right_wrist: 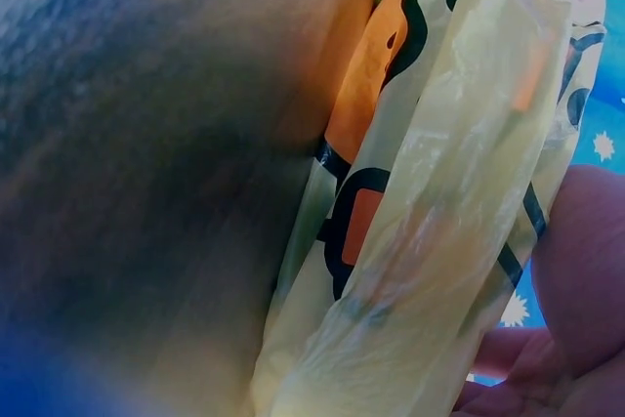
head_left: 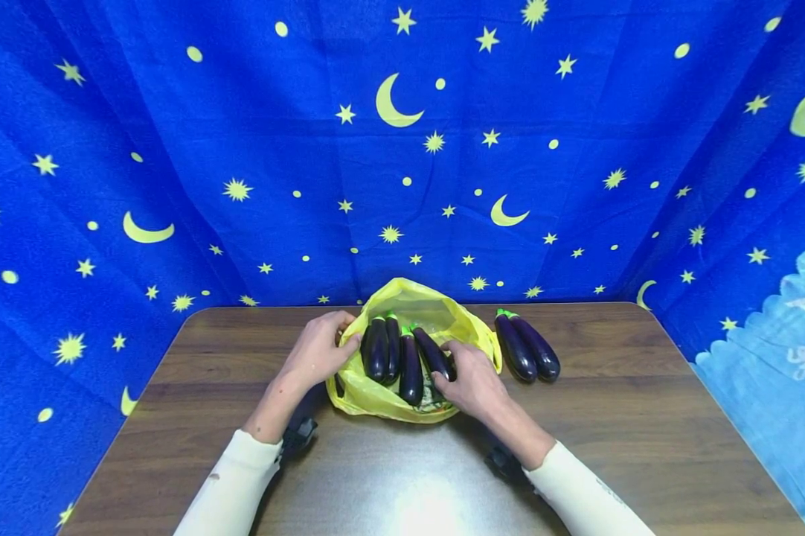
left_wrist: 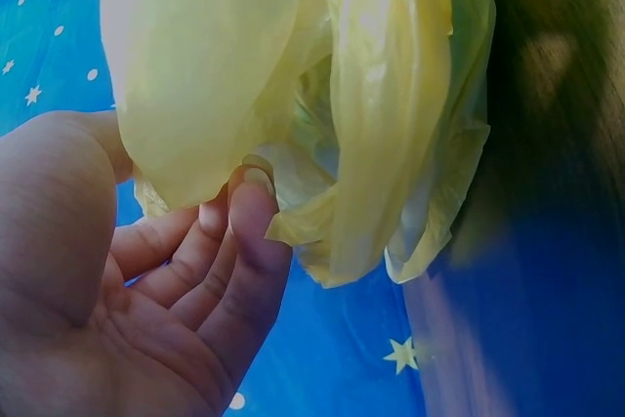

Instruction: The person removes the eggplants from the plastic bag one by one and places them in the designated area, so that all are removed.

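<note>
A yellow plastic bag point(head_left: 369, 400) lies with its mouth spread wide on the table, several dark purple eggplants point(head_left: 411, 372) inside it. My left hand point(head_left: 318, 350) pinches the bag's left rim; in the left wrist view, the thumb and fingers of this hand point(left_wrist: 186, 280) are at the thin yellow plastic point(left_wrist: 215, 65). Inside the right part of the mouth, my right hand point(head_left: 476, 380) grips the lower end of the rightmost eggplant point(head_left: 432, 350) between thumb and fingers. The right wrist view shows the bag's printed outside point(right_wrist: 430, 241), with part of the hand point(right_wrist: 586, 280) behind it.
Two more eggplants point(head_left: 526, 348) lie side by side on the wooden table point(head_left: 617, 424), just right of the bag. A blue curtain point(head_left: 275, 149) with yellow stars and moons hangs behind the table's back edge and along both sides.
</note>
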A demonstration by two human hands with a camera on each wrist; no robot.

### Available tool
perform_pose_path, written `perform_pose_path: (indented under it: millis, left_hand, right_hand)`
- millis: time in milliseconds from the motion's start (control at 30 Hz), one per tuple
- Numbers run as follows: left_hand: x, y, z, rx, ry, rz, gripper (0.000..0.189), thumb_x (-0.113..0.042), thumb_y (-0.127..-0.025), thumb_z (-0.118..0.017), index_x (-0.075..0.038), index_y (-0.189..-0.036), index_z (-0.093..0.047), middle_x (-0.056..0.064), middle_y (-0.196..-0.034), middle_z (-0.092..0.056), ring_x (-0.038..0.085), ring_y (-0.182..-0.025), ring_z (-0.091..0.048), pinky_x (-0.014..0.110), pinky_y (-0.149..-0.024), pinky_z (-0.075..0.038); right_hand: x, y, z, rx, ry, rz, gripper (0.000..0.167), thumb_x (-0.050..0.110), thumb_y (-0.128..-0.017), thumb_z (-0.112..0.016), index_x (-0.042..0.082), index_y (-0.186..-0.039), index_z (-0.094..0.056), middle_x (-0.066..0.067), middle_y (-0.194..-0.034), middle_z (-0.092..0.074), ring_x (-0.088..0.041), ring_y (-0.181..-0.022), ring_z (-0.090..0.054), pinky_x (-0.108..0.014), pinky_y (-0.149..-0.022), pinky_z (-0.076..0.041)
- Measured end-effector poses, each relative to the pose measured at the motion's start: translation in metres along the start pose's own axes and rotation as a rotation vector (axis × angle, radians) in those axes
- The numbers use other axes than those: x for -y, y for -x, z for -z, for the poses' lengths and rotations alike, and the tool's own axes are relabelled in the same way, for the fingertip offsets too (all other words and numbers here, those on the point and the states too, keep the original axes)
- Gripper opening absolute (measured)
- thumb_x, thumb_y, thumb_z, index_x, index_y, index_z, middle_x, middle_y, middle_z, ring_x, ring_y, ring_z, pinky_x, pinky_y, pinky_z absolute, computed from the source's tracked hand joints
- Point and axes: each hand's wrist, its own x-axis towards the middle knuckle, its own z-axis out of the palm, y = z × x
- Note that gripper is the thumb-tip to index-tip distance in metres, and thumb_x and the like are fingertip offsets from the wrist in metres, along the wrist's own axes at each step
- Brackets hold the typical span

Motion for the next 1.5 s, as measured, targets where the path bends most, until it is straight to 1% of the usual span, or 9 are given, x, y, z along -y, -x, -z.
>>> perform_pose_path:
  millis: [200,467,633,933,1033,1167,1333,1500]
  left_hand:
    - [0.0,0.001,0.0,0.0,0.007,0.006,0.01,-0.011,-0.093,-0.075,-0.007,-0.101,-0.073,0.002,-0.086,-0.064,0.016,-0.073,-0.056,0.034,-0.066,-0.045]
    - [0.0,0.001,-0.001,-0.004,0.001,0.002,0.012,-0.012,-0.093,-0.075,-0.006,-0.103,-0.073,0.003,-0.089,-0.066,0.017,-0.075,-0.057,0.035,-0.068,-0.047]
    - [-0.001,0.0,0.0,-0.002,-0.002,0.004,0.013,-0.013,-0.093,-0.075,-0.006,-0.103,-0.073,0.004,-0.089,-0.066,0.016,-0.075,-0.057,0.036,-0.069,-0.048]
    - [-0.001,0.001,-0.001,0.005,-0.003,0.01,0.012,-0.014,-0.093,-0.075,-0.007,-0.102,-0.073,0.003,-0.089,-0.066,0.015,-0.075,-0.057,0.035,-0.07,-0.048]
    - [-0.001,0.0,-0.001,0.007,-0.004,0.014,0.012,-0.014,-0.093,-0.075,-0.007,-0.103,-0.073,0.002,-0.089,-0.066,0.015,-0.076,-0.057,0.035,-0.07,-0.048]
    - [0.0,0.0,-0.001,0.005,-0.002,0.015,0.012,-0.014,-0.093,-0.075,-0.008,-0.103,-0.073,0.002,-0.088,-0.066,0.015,-0.075,-0.056,0.035,-0.069,-0.047]
    - [-0.001,0.0,-0.001,0.008,0.0,0.017,0.012,-0.014,-0.093,-0.075,-0.007,-0.103,-0.073,0.002,-0.088,-0.066,0.014,-0.073,-0.056,0.034,-0.067,-0.047]
    - [-0.002,0.001,-0.001,0.014,0.0,0.022,0.013,-0.014,-0.093,-0.075,-0.007,-0.104,-0.073,0.003,-0.089,-0.066,0.014,-0.073,-0.055,0.034,-0.067,-0.047]
  right_hand:
    - [-0.001,0.001,-0.002,-0.023,0.011,0.02,0.042,0.021,-0.085,-0.083,0.0,-0.119,-0.07,-0.018,-0.108,-0.072,-0.037,-0.103,-0.069,-0.051,-0.089,-0.055]
    - [0.0,0.0,-0.003,-0.02,0.014,-0.001,0.036,0.02,-0.089,-0.078,-0.001,-0.118,-0.071,-0.02,-0.106,-0.073,-0.038,-0.101,-0.071,-0.052,-0.087,-0.056]
    - [0.0,0.0,-0.003,-0.025,0.017,-0.008,0.038,0.018,-0.086,-0.079,0.0,-0.118,-0.07,-0.018,-0.103,-0.072,-0.037,-0.096,-0.07,-0.051,-0.083,-0.056]
    - [0.001,0.002,-0.002,-0.047,0.015,-0.01,0.041,0.016,-0.082,-0.08,-0.001,-0.117,-0.068,-0.018,-0.106,-0.068,-0.036,-0.097,-0.068,-0.05,-0.084,-0.056]
    - [0.001,0.002,0.0,-0.049,0.002,-0.022,0.041,0.016,-0.082,-0.079,-0.001,-0.118,-0.068,-0.017,-0.106,-0.068,-0.035,-0.096,-0.067,-0.05,-0.085,-0.056]
    - [-0.001,0.002,0.003,-0.073,-0.011,-0.022,0.043,0.015,-0.08,-0.079,-0.001,-0.118,-0.069,-0.017,-0.107,-0.068,-0.035,-0.097,-0.067,-0.05,-0.087,-0.056]
    - [-0.001,0.002,0.01,-0.112,-0.022,0.0,0.042,0.014,-0.078,-0.079,0.0,-0.117,-0.07,-0.015,-0.103,-0.069,-0.033,-0.093,-0.066,-0.049,-0.083,-0.056]
    - [0.001,0.004,0.016,-0.121,-0.033,-0.006,0.042,0.015,-0.078,-0.079,0.002,-0.117,-0.07,-0.014,-0.103,-0.069,-0.03,-0.093,-0.065,-0.047,-0.081,-0.055]
